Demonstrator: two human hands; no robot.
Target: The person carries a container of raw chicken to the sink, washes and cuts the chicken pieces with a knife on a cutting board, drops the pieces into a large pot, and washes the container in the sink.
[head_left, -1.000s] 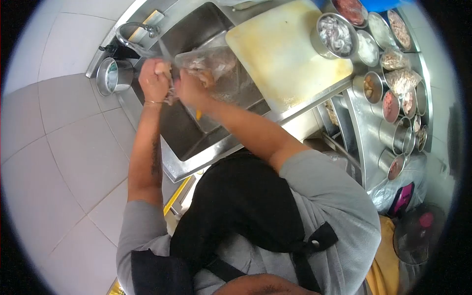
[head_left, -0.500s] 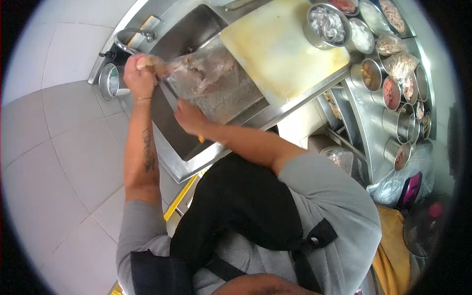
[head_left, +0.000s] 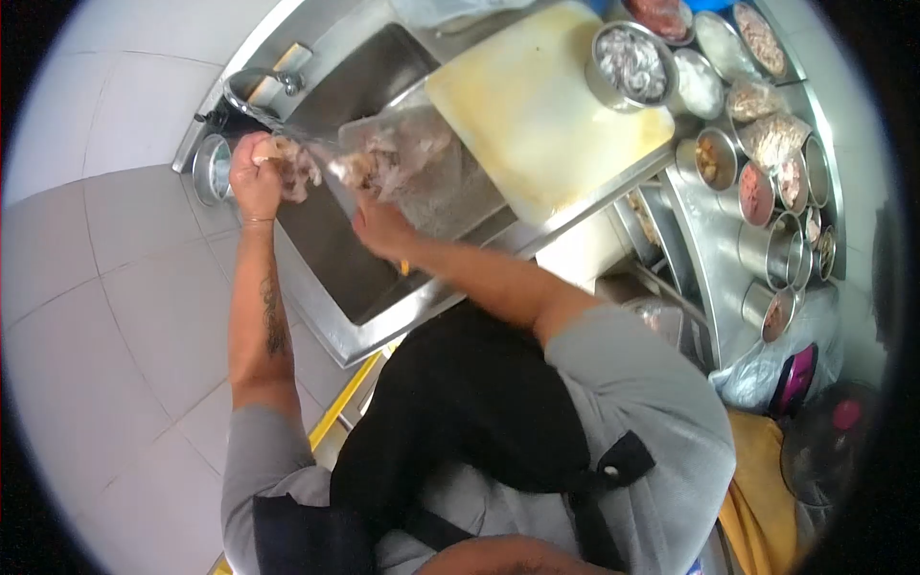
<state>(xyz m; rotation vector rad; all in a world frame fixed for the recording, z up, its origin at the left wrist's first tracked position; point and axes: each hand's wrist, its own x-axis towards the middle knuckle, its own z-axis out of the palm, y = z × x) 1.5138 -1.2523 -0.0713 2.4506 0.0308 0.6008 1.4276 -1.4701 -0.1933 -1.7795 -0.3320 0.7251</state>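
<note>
Your left hand [head_left: 257, 177] grips a raw meat piece [head_left: 301, 175] over the left edge of the sink [head_left: 356, 280]; your right hand [head_left: 381, 231] wraps a yellow-handled knife [head_left: 404, 268] — blade blurred — near bagged meat [head_left: 414, 153]. A cutting board [head_left: 546, 125] covers the sink's right edge. Slick meat could twist, letting the blade skid toward your left fingers.

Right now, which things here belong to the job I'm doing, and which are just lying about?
In the job:
Meat in your left hand
Knife, blurred, in your right hand
More meat at the sink

Apparently just lying about:
White board
Steel bowl on its corner
Pots at right
</note>
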